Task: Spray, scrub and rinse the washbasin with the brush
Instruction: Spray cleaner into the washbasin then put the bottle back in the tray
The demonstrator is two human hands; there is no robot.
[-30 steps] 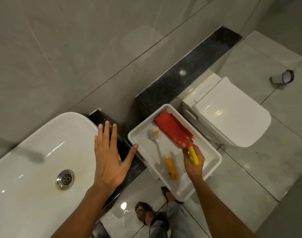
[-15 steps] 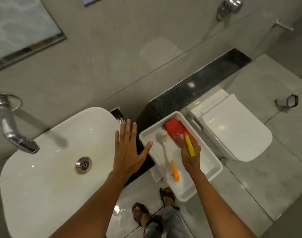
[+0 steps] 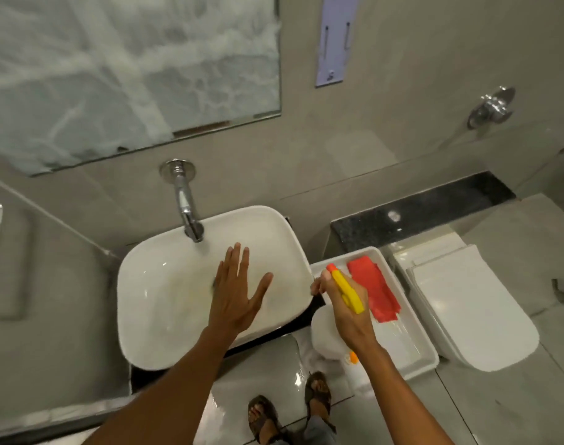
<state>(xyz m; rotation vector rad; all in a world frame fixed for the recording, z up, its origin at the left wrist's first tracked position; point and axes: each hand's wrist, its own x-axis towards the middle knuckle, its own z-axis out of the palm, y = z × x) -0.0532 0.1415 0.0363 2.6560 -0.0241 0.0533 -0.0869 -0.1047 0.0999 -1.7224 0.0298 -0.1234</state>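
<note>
The white washbasin (image 3: 165,284) sits below a chrome wall tap (image 3: 186,203). My left hand (image 3: 239,290) hovers flat over the bowl, fingers spread, holding nothing. My right hand (image 3: 345,309) grips a spray bottle (image 3: 346,292) with a yellow trigger head and orange nozzle, its white body hanging below the hand. The bottle is held just right of the basin's rim, above the left edge of a white tray (image 3: 425,342). Most of the brush lies hidden behind my right arm; only an orange bit (image 3: 354,358) shows in the tray.
A red cloth (image 3: 375,290) lies in the tray. A white toilet with its lid down (image 3: 467,309) stands to the right, below a black stone ledge (image 3: 418,213). A mirror (image 3: 130,75) hangs over the basin. My sandalled feet (image 3: 290,412) stand on the wet tiled floor.
My right hand has lifted the spray bottle out of the tray and carried it left towards the basin. My left hand has moved from the basin's right edge to over the bowl. The view has tilted up.
</note>
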